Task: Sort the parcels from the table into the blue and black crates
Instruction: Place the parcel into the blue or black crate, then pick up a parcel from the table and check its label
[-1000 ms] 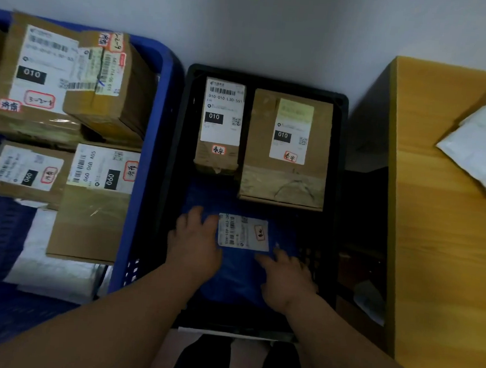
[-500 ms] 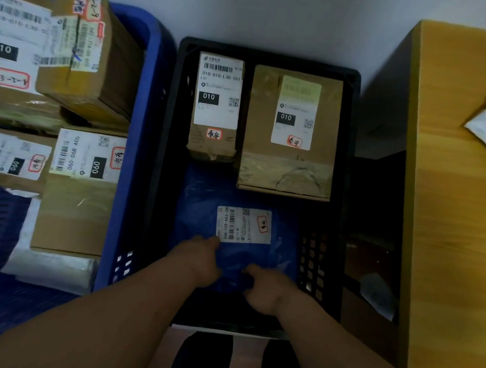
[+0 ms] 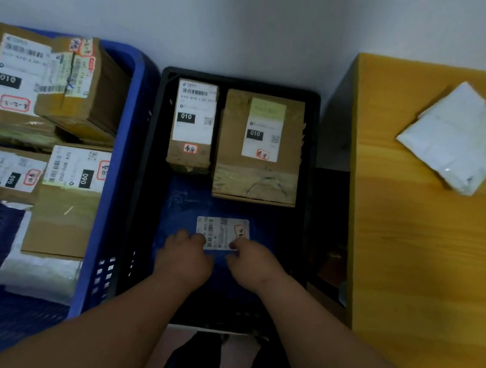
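Observation:
A blue soft parcel with a white label lies in the near half of the black crate. My left hand and my right hand are both on it just below the label, fingers curled down into the wrapping. Two labelled cardboard boxes lie at the crate's far end. To the left, the blue crate holds several cardboard boxes and a white bag. One white parcel lies on the wooden table at the right.
A grey wall runs behind both crates. A dark gap separates the black crate from the table's side. The blue crate's boxes are stacked above its rim at the far left.
My hands lay flat on the blue parcel, drew back toward its near edge, then moved forward again to the label's lower edge with curled fingers. The view shifted slightly.

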Demonstrator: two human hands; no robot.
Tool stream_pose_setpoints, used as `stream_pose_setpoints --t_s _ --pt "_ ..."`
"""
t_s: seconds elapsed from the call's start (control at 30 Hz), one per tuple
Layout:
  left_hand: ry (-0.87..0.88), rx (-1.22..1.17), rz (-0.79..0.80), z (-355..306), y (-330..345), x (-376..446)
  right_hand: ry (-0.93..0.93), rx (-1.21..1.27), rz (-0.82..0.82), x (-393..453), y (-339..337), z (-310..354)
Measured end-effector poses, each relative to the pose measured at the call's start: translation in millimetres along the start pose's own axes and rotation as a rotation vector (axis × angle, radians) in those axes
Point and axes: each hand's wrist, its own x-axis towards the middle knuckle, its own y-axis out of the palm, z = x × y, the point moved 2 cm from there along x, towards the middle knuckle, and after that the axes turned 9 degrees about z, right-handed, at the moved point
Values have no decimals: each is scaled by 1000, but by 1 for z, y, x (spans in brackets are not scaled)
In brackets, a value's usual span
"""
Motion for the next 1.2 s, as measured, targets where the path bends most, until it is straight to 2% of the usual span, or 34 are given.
stream_pose_setpoints --t_s 0.17,0.27,0.33,0.4,0.47,0.57,0.63,0.83,0.9,1.0,1.03,1.2 --pt "36 -145 -160 -57 -34 -29 -201 13 -316 -50 -63 19" --pt "101 -233 -275 -93 -51 -44 -325 -89 -587 -88 -101 11" --pt "151 -283 -321 -119 -60 -55 -321 -176 -773 -109 -127 -7" --pt "167 -341 -341 -145 -69 -66 -210 -208 -875 -128 -156 -29" --pt "200 -384 -373 -168 -75 -75 -55 -220 -828 -143 -185 -54" --pt "203 -406 -362 -194 -76 -81 151 -305 -662 -154 -221 -94" --pt "192 -417 -334 -209 -73 -83 210 -381 -600 -158 -233 -110" --pt "130 -437 -270 -238 -56 -90 138 -402 -588 -169 -234 -115" --pt "130 -457 -285 -247 -54 -93 95 -358 -664 -176 -233 -115" --pt "144 -475 -320 -259 -56 -97 6 -278 -863 -186 -246 -115" --pt "153 -472 -330 -262 -58 -97 2 -272 -867 -186 -253 -116" --pt "177 -469 -355 -283 -69 -100 145 -387 -586 -173 -285 -131"
